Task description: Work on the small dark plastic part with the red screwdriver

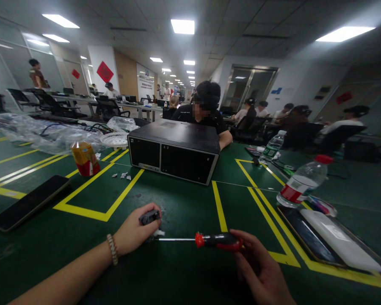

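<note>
My left hand point(138, 231), with a beaded bracelet point(112, 249) at its wrist, is closed around a small dark grey part point(149, 217) whose kind I cannot make out. A small white piece point(159, 233) shows by the thumb. My right hand point(260, 267) grips the end of the black and red handle of a screwdriver point(219, 241) between thumb and fingers. Its metal shaft points left, level, and the tip is hidden by my left hand. Beyond both hands a black computer case point(174, 150) lies on its side on the green table.
Small white scraps point(123, 175) lie left of the case, near an orange drink bottle point(84, 156) and a phone point(30, 203). At the right stand a red-capped bottle point(305, 180) and a green-labelled bottle point(272, 148), near more phones point(311, 235). A person point(206, 106) sits behind the case.
</note>
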